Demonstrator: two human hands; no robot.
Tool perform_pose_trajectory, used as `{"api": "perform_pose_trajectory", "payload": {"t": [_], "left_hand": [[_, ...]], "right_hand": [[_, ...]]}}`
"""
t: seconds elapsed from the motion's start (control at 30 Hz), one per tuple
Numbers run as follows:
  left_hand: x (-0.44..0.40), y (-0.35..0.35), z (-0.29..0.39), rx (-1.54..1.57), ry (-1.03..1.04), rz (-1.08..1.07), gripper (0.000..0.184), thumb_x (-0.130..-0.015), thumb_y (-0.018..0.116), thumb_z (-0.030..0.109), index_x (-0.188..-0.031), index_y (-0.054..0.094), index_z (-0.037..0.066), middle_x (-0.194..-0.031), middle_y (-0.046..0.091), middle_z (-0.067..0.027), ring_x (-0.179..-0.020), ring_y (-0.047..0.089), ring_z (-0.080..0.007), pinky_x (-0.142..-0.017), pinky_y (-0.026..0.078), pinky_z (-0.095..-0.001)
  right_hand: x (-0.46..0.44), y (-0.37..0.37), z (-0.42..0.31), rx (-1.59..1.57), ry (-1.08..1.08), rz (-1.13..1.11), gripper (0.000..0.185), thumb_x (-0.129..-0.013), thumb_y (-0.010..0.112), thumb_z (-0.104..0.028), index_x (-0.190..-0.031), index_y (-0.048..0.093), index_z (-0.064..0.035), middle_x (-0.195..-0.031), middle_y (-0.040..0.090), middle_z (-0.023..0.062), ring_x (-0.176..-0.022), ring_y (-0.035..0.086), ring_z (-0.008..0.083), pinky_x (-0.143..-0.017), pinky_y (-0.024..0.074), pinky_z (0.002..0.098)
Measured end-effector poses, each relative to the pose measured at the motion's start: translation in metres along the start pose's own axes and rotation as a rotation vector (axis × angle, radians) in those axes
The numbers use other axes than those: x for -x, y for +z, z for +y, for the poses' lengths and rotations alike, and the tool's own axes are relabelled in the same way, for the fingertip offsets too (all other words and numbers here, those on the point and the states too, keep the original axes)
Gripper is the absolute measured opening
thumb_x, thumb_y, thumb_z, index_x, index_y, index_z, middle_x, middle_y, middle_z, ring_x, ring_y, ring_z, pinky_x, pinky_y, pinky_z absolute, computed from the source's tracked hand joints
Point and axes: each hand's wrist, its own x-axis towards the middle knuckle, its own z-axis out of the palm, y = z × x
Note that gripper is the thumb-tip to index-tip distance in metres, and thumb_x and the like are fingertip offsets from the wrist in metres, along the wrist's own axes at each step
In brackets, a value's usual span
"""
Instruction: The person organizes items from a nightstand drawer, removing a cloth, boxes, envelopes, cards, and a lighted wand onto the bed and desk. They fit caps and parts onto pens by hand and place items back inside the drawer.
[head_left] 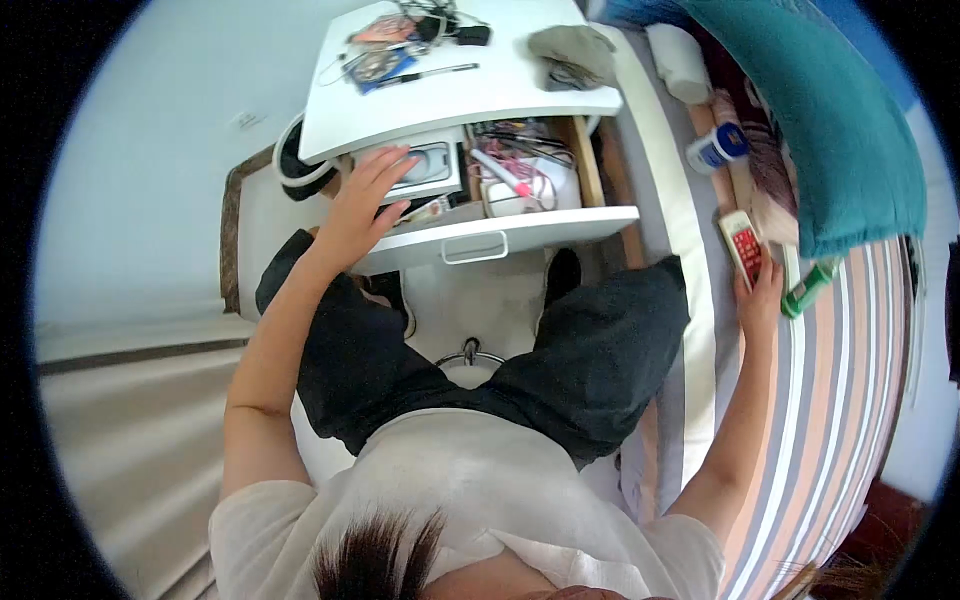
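Note:
My left hand [366,208] reaches over the left side of a pulled-out white drawer [540,227], its fingers spread. Beneath and beside the fingers lies a white box [437,170] with a picture of a grey rounded device on it. My right hand [762,292] is on the bed to the right, thumb and fingers around the lower end of a small flat cream-and-red object [743,247], perhaps a packet. Close to that hand lies a green tube or bottle [811,288]. A white container with a blue lid [717,149] lies farther up.
The drawer's right part holds a pink-and-white pen-like stick [500,172], cables and small items. On the white cabinet top [480,85] are cables, a pen [427,75] and a grey-green cloth item [572,55]. A teal pillow [850,130] and white roll [678,62] lie on the bed.

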Motion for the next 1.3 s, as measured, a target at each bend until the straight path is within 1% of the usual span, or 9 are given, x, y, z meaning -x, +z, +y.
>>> {"api": "perform_pose_trajectory", "payload": {"t": [0.3, 0.47, 0.53, 0.63, 0.73, 0.8, 1.03, 1.23, 1.3], "left_hand": [[0.0, 0.003, -0.036, 0.118, -0.024, 0.083, 0.036, -0.086, 0.056, 0.012, -0.122, 0.053, 0.005, -0.13, 0.049, -0.0118, -0.126, 0.04, -0.0295, -0.104, 0.033, -0.039], [-0.008, 0.025, -0.055, 0.129, 0.017, -0.108, 0.036, -0.085, 0.059, 0.014, -0.119, 0.054, 0.006, -0.127, 0.052, -0.0108, -0.122, 0.043, -0.0302, -0.102, 0.035, -0.0399], [-0.006, 0.033, -0.058, 0.076, 0.048, -0.213, 0.039, -0.084, 0.06, 0.014, -0.122, 0.053, 0.006, -0.131, 0.05, -0.0111, -0.127, 0.039, -0.0295, -0.106, 0.032, -0.0405], [0.004, 0.05, -0.07, 0.029, 0.069, -0.229, 0.042, -0.081, 0.063, 0.013, -0.121, 0.054, 0.006, -0.131, 0.049, -0.0113, -0.128, 0.038, -0.03, -0.106, 0.034, -0.0409], [0.003, 0.053, -0.074, 0.045, 0.047, -0.233, 0.041, -0.08, 0.064, 0.013, -0.119, 0.055, 0.006, -0.131, 0.05, -0.0114, -0.126, 0.039, -0.0299, -0.105, 0.035, -0.0405], [-0.002, 0.055, -0.074, 0.074, 0.026, -0.233, 0.039, -0.08, 0.064, 0.013, -0.117, 0.056, 0.005, -0.13, 0.05, -0.0114, -0.125, 0.041, -0.03, -0.104, 0.036, -0.0402], [-0.012, 0.052, -0.081, 0.142, -0.003, -0.224, 0.034, -0.08, 0.062, 0.01, -0.114, 0.058, 0.003, -0.125, 0.054, -0.0113, -0.118, 0.046, -0.0296, -0.099, 0.039, -0.039], [-0.012, 0.048, -0.083, 0.159, -0.036, -0.246, 0.035, -0.081, 0.061, 0.01, -0.114, 0.058, 0.004, -0.124, 0.055, -0.0107, -0.118, 0.047, -0.0279, -0.1, 0.039, -0.038], [-0.011, 0.043, -0.083, 0.151, -0.052, -0.265, 0.035, -0.081, 0.061, 0.01, -0.115, 0.058, 0.005, -0.124, 0.055, -0.0101, -0.118, 0.047, -0.027, -0.1, 0.04, -0.0378]], "right_hand": [[-0.022, -0.001, -0.01, 0.062, -0.012, -0.124, 0.069, -0.075, 0.068, -0.011, -0.137, 0.036, -0.0112, -0.112, 0.053, 0.0218, -0.098, 0.056, 0.0417, -0.078, 0.0485, 0.0468], [-0.012, -0.003, -0.022, 0.086, -0.077, -0.118, 0.072, -0.074, 0.064, -0.004, -0.139, 0.035, -0.0121, -0.109, 0.051, 0.0212, -0.096, 0.055, 0.0408, -0.08, 0.048, 0.0465], [-0.008, -0.013, -0.039, -0.002, 0.074, -0.196, 0.066, -0.079, 0.062, -0.005, -0.139, 0.035, -0.0086, -0.117, 0.051, 0.0204, -0.107, 0.053, 0.0366, -0.09, 0.0447, 0.0424], [-0.005, -0.007, -0.031, -0.334, 0.049, -0.055, 0.061, -0.084, 0.06, -0.006, -0.139, 0.034, -0.0042, -0.129, 0.047, 0.0201, -0.118, 0.047, 0.0313, -0.099, 0.0378, 0.0379], [-0.021, -0.022, -0.056, -0.416, 0.121, -0.109, 0.061, -0.087, 0.06, -0.009, -0.14, 0.031, -0.0022, -0.138, 0.04, 0.0168, -0.12, 0.045, 0.0276, -0.099, 0.0369, 0.0366], [-0.048, -0.045, -0.127, -0.31, -0.194, -0.107, 0.059, -0.086, 0.06, -0.008, -0.138, 0.033, -0.0017, -0.133, 0.044, 0.0155, -0.117, 0.047, 0.0271, -0.098, 0.0376, 0.036], [-0.117, 0.023, -0.269, -0.194, -0.542, -0.458, 0.071, -0.071, 0.067, -0.006, -0.136, 0.039, -0.016, -0.104, 0.052, 0.0148, -0.095, 0.057, 0.0344, -0.081, 0.0477, 0.0426], [-0.136, 0.116, -0.292, -0.045, -0.712, -0.255, 0.066, -0.074, 0.07, -0.017, -0.133, 0.041, -0.0089, -0.104, 0.053, 0.0179, -0.094, 0.055, 0.0394, -0.084, 0.046, 0.0439], [-0.132, 0.122, -0.289, -0.194, -0.555, -0.33, 0.064, -0.075, 0.07, -0.018, -0.132, 0.043, -0.0078, -0.104, 0.054, 0.0186, -0.095, 0.054, 0.039, -0.085, 0.0449, 0.044]]}}
